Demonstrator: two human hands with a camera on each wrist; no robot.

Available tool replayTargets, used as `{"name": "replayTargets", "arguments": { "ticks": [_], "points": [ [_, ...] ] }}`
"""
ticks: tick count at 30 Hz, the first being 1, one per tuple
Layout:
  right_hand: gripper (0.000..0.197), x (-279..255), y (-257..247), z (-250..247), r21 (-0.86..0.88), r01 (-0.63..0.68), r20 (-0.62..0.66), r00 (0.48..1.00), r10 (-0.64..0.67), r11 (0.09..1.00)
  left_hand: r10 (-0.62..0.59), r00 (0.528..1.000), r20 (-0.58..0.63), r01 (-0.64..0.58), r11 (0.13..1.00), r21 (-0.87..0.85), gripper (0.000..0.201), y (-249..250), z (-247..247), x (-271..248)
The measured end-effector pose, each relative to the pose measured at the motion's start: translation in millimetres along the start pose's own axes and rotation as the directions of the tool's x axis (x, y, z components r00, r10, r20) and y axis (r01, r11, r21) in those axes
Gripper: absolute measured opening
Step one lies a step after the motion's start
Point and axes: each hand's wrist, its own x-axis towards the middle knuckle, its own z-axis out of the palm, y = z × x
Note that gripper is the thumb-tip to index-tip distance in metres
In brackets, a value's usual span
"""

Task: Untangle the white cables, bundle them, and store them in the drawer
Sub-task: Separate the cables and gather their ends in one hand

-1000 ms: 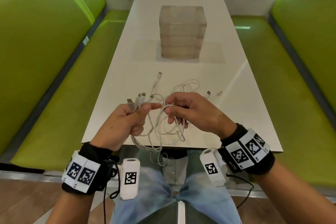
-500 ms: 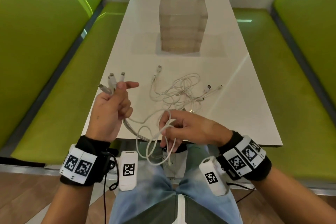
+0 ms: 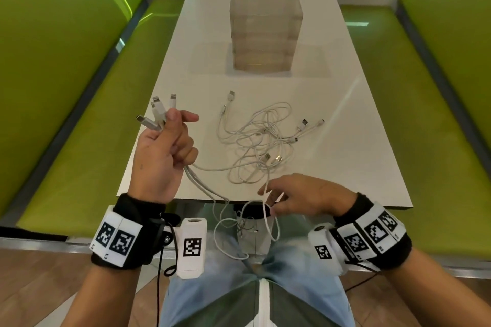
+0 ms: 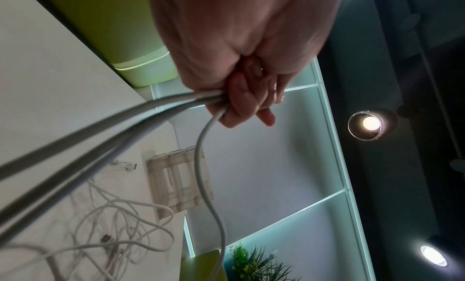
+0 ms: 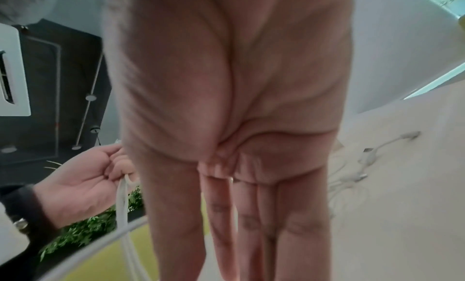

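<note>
While green benches point(image 3: 66, 119) flank, tangled cables point(image 3: 260, 141) front drawers point(image 3: 265, 32).

My head view was bright and sharp, with glare on the counter point(image 3: 345, 103) and bent edges; both wrist views were dimmer and blurred near the lens.

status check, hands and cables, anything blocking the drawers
Left hand grips a bunch of cable ends. Right hand fingers straight, cable between them. Tangle loose on table. Drawer unit shut, path unobstructed.
</note>
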Motion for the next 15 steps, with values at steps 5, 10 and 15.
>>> {"name": "replayTargets", "arguments": {
  "ticks": [5, 10, 15],
  "points": [
    [0.026, -6, 1, -7, 0.313, 0.031, -0.187, 0.982, 0.030, 0.949, -0.002, 1.000, 0.014, 0.003, 0.999, -0.044, 0.031, 0, 5, 0],
    [0.037, -6, -9, 2, 0.177, 0.014, 0.108, 0.994, -0.033, 0.984, 0.006, 1.000, 0.025, -0.004, 0.998, -0.061, 0.032, -2, 7, 0],
    [0.031, 1, -11, 14, 0.165, -0.153, 0.209, 0.971, 0.117, 0.974, 0.005, 1.000, 0.026, -0.004, 0.998, -0.061, 0.035, -2, 6, -1]
  ]
}}
